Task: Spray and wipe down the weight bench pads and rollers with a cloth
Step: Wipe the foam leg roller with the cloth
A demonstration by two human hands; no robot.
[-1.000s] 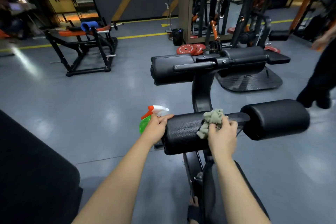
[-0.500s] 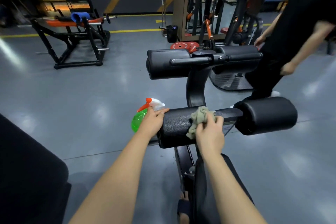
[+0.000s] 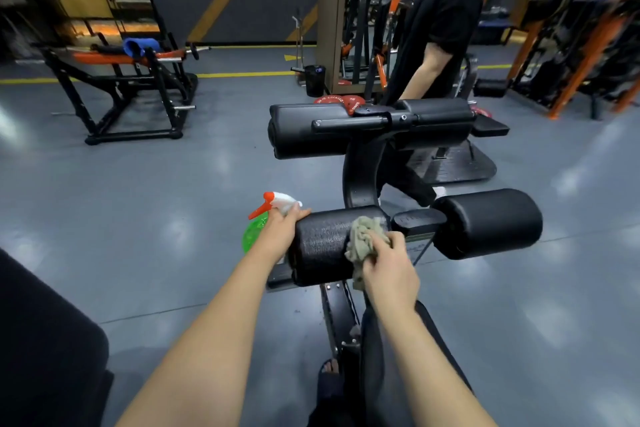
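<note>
Two black lower rollers sit in front of me, the left roller (image 3: pixel 320 246) and the right roller (image 3: pixel 488 222), on a black bench frame. My right hand (image 3: pixel 388 267) grips a crumpled grey-green cloth (image 3: pixel 363 241) and presses it against the right end of the left roller. My left hand (image 3: pixel 280 230) holds a green spray bottle (image 3: pixel 254 236) with a white and orange trigger head at the roller's left end, thumb lying on the roller top. Higher and farther back are the upper rollers (image 3: pixel 311 130). The bench pad (image 3: pixel 377 340) runs below my right forearm.
A person in black (image 3: pixel 440 28) walks just behind the upper rollers. A black and orange bench (image 3: pixel 128 94) stands at the back left. Red weight plates (image 3: pixel 337 102), a black bin (image 3: pixel 314 80) and orange machines (image 3: pixel 571 45) lie beyond. A dark pad (image 3: pixel 41 350) fills the lower left.
My right hand has shifted the cloth slightly along the left roller. The person in black has walked from the right edge to behind the upper rollers. My view has tilted a little.
</note>
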